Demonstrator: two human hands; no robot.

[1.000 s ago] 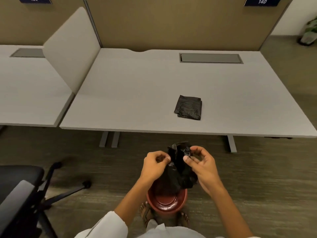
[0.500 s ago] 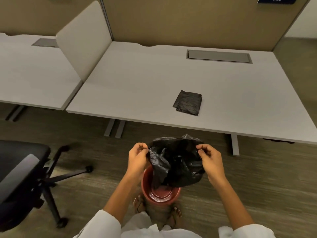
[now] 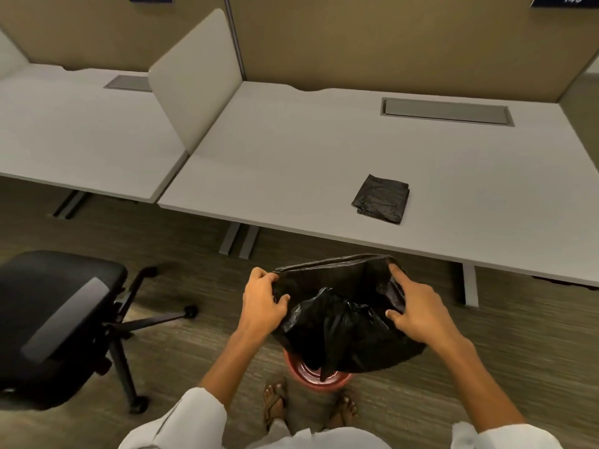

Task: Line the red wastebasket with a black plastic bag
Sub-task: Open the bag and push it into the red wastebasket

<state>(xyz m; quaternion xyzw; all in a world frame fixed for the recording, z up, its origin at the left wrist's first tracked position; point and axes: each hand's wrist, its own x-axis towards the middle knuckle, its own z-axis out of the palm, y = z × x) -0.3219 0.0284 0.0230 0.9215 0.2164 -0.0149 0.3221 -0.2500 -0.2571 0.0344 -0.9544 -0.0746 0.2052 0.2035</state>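
Hands [image 3: 262,303] [image 3: 418,311] have spread wider than before, fingers pinching the crumpled black plastic bag [image 3: 340,315], mouth stretched sideways between them, tail hanging into the round red wastebasket [image 3: 311,377] below.

Black plastic bag [image 3: 340,325]: crumpled, glossy, mouth stretched open, suspended directly above the wastebasket, lowest fold dipping inside. Red wastebasket [image 3: 316,379]: round, upright on the floor, mostly covered by the bag.

Soft, even indoor light; wide-angle bending at edges, slight blur.
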